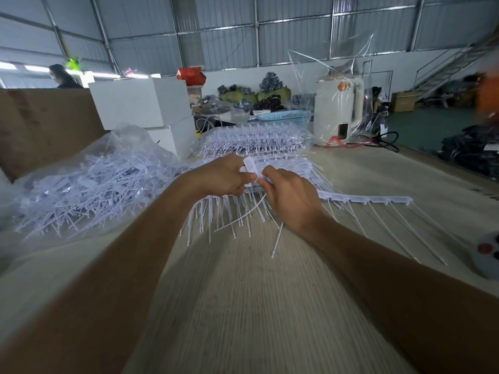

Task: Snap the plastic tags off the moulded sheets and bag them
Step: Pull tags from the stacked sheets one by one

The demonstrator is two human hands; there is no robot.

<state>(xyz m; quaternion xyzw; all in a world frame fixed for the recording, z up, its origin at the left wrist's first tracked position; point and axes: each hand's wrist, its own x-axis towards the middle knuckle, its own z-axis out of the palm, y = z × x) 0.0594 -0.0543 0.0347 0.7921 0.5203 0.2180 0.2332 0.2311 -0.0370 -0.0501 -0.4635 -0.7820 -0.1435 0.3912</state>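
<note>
Head view: at frame centre both hands work one sheet point(283, 168) on the worktop point(243, 306). Left hand point(224, 176) and right hand point(291, 201) each pinch a tag point(249, 166). Light, brittle plastic; grip near the joint. Bag point(81, 182) lies left.

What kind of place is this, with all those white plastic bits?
Probably a factory or warehouse workshop. The metal sheet walls look industrial, moulded tag sheets are stacked on the worktable, and a big clear bag holds loose tags.
</note>
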